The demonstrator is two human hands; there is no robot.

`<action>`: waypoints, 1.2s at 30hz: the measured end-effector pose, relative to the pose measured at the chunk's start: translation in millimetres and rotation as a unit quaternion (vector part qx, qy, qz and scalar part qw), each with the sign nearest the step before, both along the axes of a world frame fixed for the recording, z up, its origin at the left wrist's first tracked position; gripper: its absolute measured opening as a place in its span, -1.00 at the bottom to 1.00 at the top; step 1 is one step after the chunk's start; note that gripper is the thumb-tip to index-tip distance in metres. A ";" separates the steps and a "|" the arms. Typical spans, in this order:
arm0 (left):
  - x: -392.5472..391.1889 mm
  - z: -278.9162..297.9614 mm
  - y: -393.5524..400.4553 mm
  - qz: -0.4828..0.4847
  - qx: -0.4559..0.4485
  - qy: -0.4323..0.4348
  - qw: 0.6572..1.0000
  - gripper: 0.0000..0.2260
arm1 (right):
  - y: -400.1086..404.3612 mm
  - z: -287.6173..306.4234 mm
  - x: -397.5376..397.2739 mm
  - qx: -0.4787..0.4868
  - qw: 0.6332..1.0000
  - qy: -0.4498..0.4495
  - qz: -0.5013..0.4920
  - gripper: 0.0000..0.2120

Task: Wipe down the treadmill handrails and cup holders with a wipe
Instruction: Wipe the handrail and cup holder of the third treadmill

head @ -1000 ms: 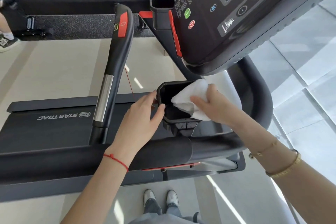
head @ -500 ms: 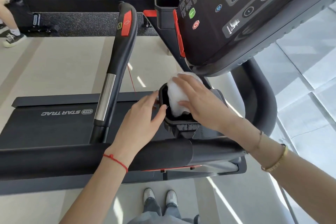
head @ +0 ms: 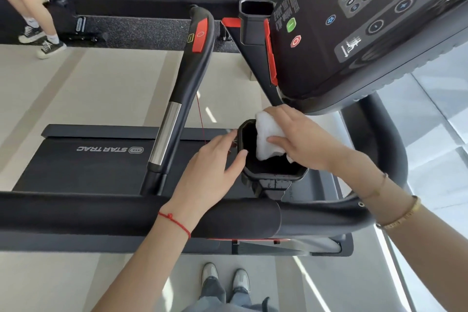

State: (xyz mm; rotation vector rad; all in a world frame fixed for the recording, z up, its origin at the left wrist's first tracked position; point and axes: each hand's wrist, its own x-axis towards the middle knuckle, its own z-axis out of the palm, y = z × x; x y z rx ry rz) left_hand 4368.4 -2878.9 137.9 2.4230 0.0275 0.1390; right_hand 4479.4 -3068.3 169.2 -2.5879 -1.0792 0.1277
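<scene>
Black handrail with chrome grip section [head: 174, 109] far left. Left hand [head: 212, 167] grips rim of black plastic cup holder [head: 272, 172], thumb hooked inside. Right hand [head: 301, 139] presses crumpled white wipe [head: 267, 138] against holder's inner wall, fingers curled on it.

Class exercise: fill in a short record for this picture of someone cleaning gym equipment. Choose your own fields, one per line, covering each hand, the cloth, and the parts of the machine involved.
Left hand: left hand steadies the near cup holder, thumb on its rim
Right hand: right hand pinches the wipe and presses it at the holder's far rim
Wipe: white, bunched, partly inside the holder
Second cup holder: far cup holder beside the console, untouched
Handrail: padded front handrail under the left wrist
</scene>
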 end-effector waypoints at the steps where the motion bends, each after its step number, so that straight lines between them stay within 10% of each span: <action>1: -0.1 0.4 0.1 0.001 0.002 0.001 1.000 -0.53 | 9.6 1.2 2.5 -0.010 1.000 0.004 0.014 -0.52; 6: 1.6 0.1 0.3 0.001 0.009 0.003 1.000 -0.53 | 29.7 2.3 2.4 -0.002 0.999 0.034 0.026 -0.54; 20: 0.9 0.4 0.6 -0.017 0.014 -0.013 1.000 -0.54 | -23.8 -23.4 -56.4 0.136 0.923 0.138 -0.334 -0.61; 36: 1.7 -3.0 -1.2 -0.006 0.030 -0.021 0.999 -0.54 | -14.7 -21.5 -44.0 0.165 0.903 0.198 -0.345 -0.66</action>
